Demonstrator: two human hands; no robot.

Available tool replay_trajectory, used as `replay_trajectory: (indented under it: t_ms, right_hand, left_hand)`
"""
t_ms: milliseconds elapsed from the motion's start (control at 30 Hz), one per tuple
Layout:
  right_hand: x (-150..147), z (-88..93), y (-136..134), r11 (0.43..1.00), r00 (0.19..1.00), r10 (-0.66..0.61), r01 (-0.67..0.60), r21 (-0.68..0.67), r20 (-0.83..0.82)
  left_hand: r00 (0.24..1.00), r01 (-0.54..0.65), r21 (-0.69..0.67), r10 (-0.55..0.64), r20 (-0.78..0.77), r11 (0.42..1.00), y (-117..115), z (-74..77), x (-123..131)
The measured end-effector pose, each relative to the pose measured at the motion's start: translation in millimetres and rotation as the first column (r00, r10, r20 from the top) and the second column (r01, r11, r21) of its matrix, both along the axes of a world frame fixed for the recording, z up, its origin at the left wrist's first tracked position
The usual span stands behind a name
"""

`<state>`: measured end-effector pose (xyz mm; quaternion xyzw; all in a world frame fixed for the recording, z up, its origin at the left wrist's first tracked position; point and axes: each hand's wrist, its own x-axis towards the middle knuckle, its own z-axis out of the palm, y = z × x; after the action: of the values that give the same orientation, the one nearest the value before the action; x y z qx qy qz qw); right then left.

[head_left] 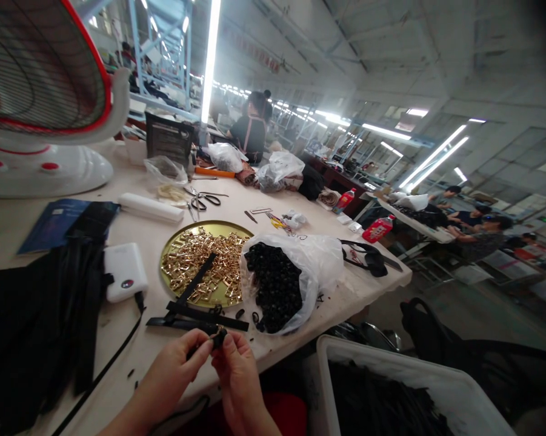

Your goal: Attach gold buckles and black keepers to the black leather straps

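Close to the table's near edge, my left hand (187,358) and my right hand (237,363) meet with closed fingertips on a black strap (219,337). A small glint of gold shows at the strap's top, too small to make out fully. Just beyond lie more black strips (208,315), one of them resting across a gold round tray (167,275) full of gold metal buckles (195,257). To the right, an open clear plastic bag (320,260) is filled with small black pieces (275,284).
At left are a stack of black straps (40,321), a white corded device (126,272) and a fan (40,163). Scissors (206,198) lie beyond the tray. A white bin (418,357) with black strips stands below the table's right side. Other people sit farther off.
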<state>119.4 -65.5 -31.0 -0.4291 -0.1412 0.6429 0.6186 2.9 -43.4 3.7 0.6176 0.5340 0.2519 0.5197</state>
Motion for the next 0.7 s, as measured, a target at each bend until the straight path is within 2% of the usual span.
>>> replay_trajectory:
  t_ms: [67,200,267,400,533,700]
  right_hand:
    - [-1.2,-2.9,-2.3,1.0,0.999,-0.011,0.011,0.012,0.045]
    - [6.6,-9.1,-4.3,0.998,0.956,0.01,-0.029,0.06,0.295]
    - [12.8,-9.4,-3.9,0.995,0.933,0.02,-0.054,0.086,0.36]
    - [22.2,-5.6,-2.6,0.99,0.929,0.034,-0.082,0.115,0.367]
    - [26.2,1.1,-2.3,0.981,0.899,0.13,-0.178,0.079,0.418]
    - [25.4,11.3,-1.2,0.968,0.905,0.177,-0.23,0.096,0.386]
  left_hand:
    - [1.0,0.004,0.011,-0.004,-0.014,1.0,0.2,-2.9,-0.9]
    - [0.995,0.07,0.037,-0.067,-0.075,0.997,1.2,-3.7,-3.5]
    - [0.99,0.102,0.044,-0.097,-0.103,0.994,1.6,-1.6,-4.2]
    - [0.985,0.124,0.059,-0.116,-0.131,0.99,1.4,4.6,-4.3]
    - [0.978,0.161,0.081,-0.148,-0.145,0.984,0.2,9.8,-4.0]
    - [0.986,0.116,0.091,-0.104,-0.132,0.989,-2.7,8.9,0.5]
